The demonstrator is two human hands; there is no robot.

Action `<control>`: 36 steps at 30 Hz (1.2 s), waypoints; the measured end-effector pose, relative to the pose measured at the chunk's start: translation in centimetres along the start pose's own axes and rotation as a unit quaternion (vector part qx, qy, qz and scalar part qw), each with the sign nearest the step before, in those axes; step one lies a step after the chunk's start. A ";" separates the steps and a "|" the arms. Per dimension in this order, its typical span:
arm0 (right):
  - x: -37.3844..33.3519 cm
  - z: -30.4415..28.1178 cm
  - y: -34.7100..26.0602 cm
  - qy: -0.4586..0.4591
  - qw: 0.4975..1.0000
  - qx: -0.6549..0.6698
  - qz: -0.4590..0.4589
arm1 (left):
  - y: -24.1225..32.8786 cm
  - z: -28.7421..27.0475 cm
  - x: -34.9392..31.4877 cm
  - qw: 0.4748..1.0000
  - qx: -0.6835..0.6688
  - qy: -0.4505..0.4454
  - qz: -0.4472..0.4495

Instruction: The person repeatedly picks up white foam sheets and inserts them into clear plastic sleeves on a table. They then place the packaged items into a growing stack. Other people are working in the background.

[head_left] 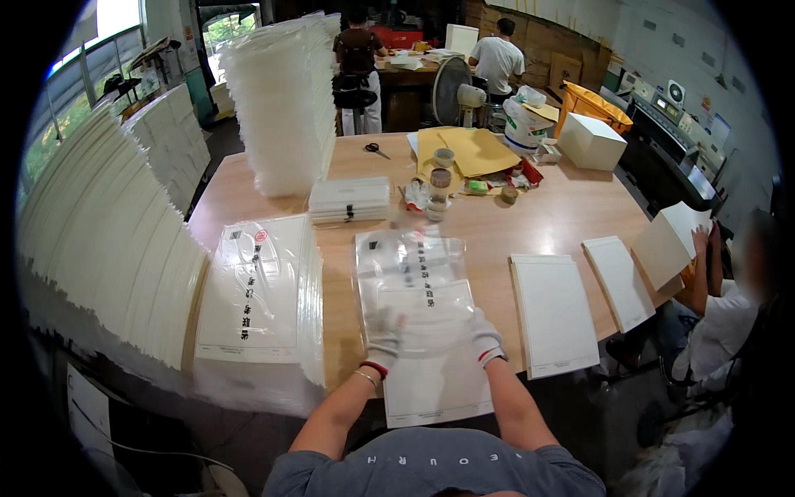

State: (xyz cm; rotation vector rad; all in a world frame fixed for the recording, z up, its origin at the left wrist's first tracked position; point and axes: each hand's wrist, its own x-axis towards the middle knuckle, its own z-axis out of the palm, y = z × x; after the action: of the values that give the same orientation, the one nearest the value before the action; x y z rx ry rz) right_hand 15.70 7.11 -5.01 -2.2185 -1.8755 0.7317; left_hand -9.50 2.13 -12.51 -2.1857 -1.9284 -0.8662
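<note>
In front of me a clear plastic bag (364, 263) with black and red printing lies on the table. A stack of white paper (439, 377) is partly inside it, its lower end sticking out over the table's near edge. My left hand (383, 335), in a white glove with a red cuff, is at the bag's left edge by the paper; motion blurs its fingers. My right hand (486, 335), gloved alike, grips the paper's right edge. Left of these lies a pile of filled clear bags (257, 290) with the same printing.
Tall stacks of white packs (277, 108) rise at left. Two piles of white paper (556, 315) lie at right. Farther back are scissors (377, 150), tape rolls (440, 177), yellow envelopes (476, 149) and a white bucket (526, 124). A person (720, 306) handles white sheets at right; others work behind.
</note>
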 end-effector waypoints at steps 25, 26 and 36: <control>-24.1 -3.3 8.1 -0.037 0.982 0.080 -0.169 | 9.2 -19.3 -15.8 0.830 -0.390 -0.187 -0.351; -25.4 -3.9 8.9 -0.114 0.981 0.066 -0.146 | 9.7 -20.4 -15.8 0.779 -0.432 -0.177 -0.419; -22.0 0.2 1.4 -0.215 0.754 0.621 -0.002 | 10.3 -27.3 -7.5 0.893 -0.444 0.011 0.069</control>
State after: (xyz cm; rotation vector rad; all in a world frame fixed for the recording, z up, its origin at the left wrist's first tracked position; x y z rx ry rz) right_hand 14.58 -14.32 0.14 -1.1688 -0.8597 1.8634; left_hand -9.52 -18.24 9.65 -2.6456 -1.4624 -2.0279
